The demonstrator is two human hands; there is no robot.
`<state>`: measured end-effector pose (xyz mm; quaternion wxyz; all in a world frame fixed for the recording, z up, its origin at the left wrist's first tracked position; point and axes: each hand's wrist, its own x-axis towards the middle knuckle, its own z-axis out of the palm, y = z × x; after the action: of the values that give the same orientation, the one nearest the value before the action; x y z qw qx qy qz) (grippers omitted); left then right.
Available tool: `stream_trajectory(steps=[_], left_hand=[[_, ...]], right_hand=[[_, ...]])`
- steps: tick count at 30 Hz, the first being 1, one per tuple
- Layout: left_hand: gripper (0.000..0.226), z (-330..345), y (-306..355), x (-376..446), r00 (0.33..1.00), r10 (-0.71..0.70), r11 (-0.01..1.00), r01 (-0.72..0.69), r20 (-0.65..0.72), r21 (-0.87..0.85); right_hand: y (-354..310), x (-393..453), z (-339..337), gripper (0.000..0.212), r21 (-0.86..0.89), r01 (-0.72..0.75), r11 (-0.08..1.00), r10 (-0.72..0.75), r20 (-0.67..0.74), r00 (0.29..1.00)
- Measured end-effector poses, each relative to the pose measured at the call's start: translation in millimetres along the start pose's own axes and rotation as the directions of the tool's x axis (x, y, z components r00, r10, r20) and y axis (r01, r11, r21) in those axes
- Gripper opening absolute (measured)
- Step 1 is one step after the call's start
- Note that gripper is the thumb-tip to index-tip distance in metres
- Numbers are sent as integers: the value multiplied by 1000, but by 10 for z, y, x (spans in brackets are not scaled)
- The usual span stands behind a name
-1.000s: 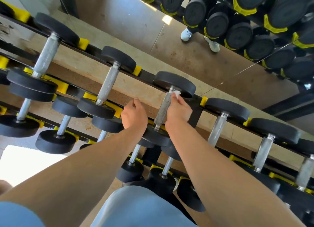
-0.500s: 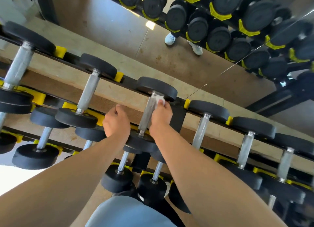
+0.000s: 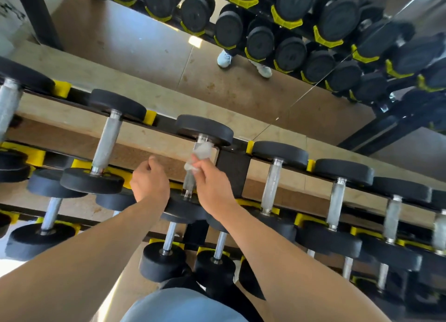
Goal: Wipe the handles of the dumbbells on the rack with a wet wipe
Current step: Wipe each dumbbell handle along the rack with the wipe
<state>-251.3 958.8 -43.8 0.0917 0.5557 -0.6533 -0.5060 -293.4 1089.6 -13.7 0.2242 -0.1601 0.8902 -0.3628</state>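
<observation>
A black dumbbell with a knurled steel handle [image 3: 189, 184] lies across the top tier of the rack [image 3: 233, 167], right in front of me. My right hand [image 3: 212, 186] pinches a white wet wipe [image 3: 199, 156] that lies against the upper part of that handle, just below the far weight head [image 3: 205, 128]. My left hand [image 3: 150, 180] hovers to the left of the handle with its fingers curled and holds nothing. More dumbbells sit on either side, such as one to the left [image 3: 106, 144] and one to the right [image 3: 271, 184].
Yellow cradles [image 3: 149, 116] hold the dumbbell heads along the black rack. Lower tiers carry smaller dumbbells [image 3: 166, 256]. Behind the rack a mirror [image 3: 144, 44] reflects a second row of dumbbells and a person's white shoes [image 3: 224, 58].
My right hand has loosened from around the handle and now pinches the wipe, which spreads further up the handle. The view has shifted slightly rightwards along the rack.
</observation>
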Motion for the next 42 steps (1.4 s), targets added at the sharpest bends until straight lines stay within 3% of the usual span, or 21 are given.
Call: stream_trajectory(steps=[2,5,9,11,13,15,19,21,24,29,34,37,42], left_hand=[[43,6,3,1,1000,-10,1000,11,-8,6],[42,-2,26,-16,999,-35,999,35,-9,1],[41,-36,66,-44,999,-47,999,47,-3,-12],[41,-60,85,-72,999,-42,999,42,-27,-14],[40,-84,100,-123,997,0,1000,-1,-76,-17],[39,-101,94,-247,988,118,993,-115,-97,39],[38,-85,134,-751,946,318,947,-313,-68,70],[36,-2,196,-1131,931,361,933,-360,-58,24],[36,249,257,-1719,942,329,943,-325,65,-70],[29,796,74,-2524,946,215,974,-191,244,-118],[20,978,-29,-3031,939,175,978,-131,297,-160],[15,893,-43,-3150,931,264,963,-238,251,-127],[50,753,-104,-3144,814,439,886,-463,380,-32]], right_hand=[[42,-86,-34,24,-16,57,998,-55,107,993],[75,-254,-158,21,-17,-5,1000,9,225,974],[223,-387,-215,27,15,-161,987,151,261,953],[254,-399,-234,29,-52,-183,982,190,282,940],[194,-415,-312,27,-100,-93,991,120,309,944],[70,-500,-460,20,6,14,1000,-15,334,942],[79,-808,-841,16,301,46,953,-132,273,953],[291,-963,-1071,18,473,-88,877,-17,214,977],[658,-1194,-1471,21,654,-281,702,155,245,957],[1270,-1444,-1902,16,612,-264,746,221,146,964],[1487,-1588,-2153,12,698,-354,622,270,233,934],[1476,-1633,-2189,17,712,-366,599,300,225,927],[1342,-1622,-2125,29,702,-356,616,310,199,930]])
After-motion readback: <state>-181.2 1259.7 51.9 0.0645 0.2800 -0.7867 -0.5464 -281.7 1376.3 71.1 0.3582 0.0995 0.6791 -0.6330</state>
